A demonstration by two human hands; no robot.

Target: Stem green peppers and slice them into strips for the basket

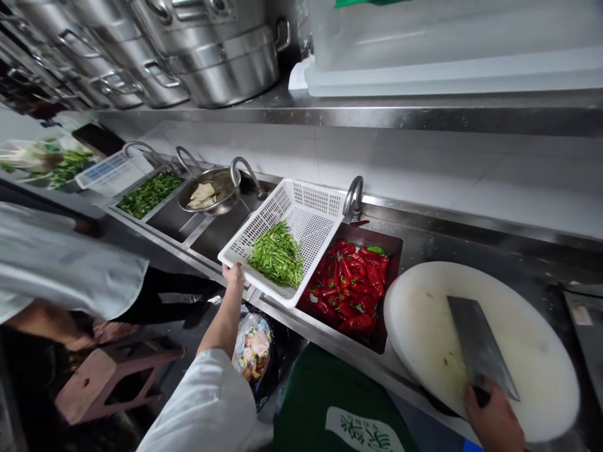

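My left hand grips the near corner of a white perforated plastic basket that holds a heap of cut green vegetable strips. The basket rests tilted over the sink edge, partly above a sink basin full of red chili peppers. My right hand is closed on the handle of a cleaver, whose blade lies flat on a round white cutting board at the right.
A steel bowl with pale slices sits in the middle sink, with chopped greens in the far basin. Faucets rise behind the sinks. Large steel pots stand on the shelf. Another person's sleeve is at left, above a pink stool.
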